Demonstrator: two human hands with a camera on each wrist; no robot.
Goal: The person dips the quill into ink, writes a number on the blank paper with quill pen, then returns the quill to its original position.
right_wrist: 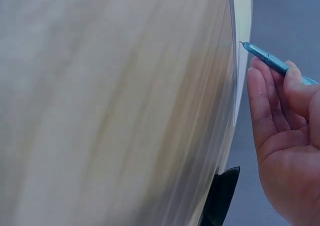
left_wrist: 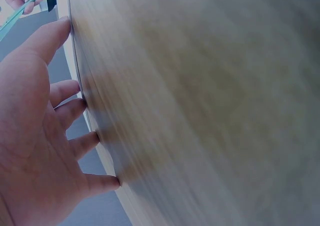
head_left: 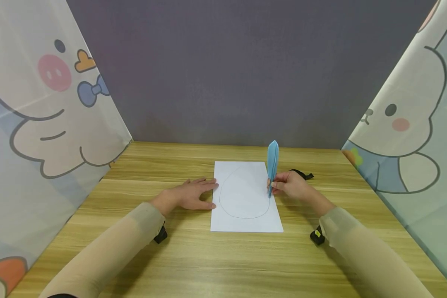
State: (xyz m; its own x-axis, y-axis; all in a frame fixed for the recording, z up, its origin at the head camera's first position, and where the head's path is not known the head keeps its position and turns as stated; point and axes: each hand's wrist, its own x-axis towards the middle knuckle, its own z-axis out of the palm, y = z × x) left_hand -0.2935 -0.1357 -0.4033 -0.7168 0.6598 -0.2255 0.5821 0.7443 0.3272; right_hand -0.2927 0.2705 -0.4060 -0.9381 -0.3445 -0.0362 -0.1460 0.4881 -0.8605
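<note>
A white sheet of paper (head_left: 246, 194) lies on the wooden table, bearing a large, thin, egg-shaped outline that is faint at its upper right. Between thumb and fingers my right hand (head_left: 288, 185) pinches a light blue feather-shaped pen (head_left: 272, 161), its plume standing up. In the right wrist view the pen's pointed tip (right_wrist: 244, 43) shows close over the paper, past the fingertips. Flat and spread, my left hand (head_left: 191, 194) rests at the sheet's left edge, fingertips right at the border. The left wrist view shows those straight fingers (left_wrist: 80, 146) touching down.
The wood-grain table (head_left: 223, 265) carries the sheet near its middle. Behind stands a dark grey panel (head_left: 223, 74); cartoon-printed cloths flank both sides. A black strap (head_left: 303, 174) shows beyond my right hand. Black wrist devices (head_left: 317, 236) sit at both cuffs.
</note>
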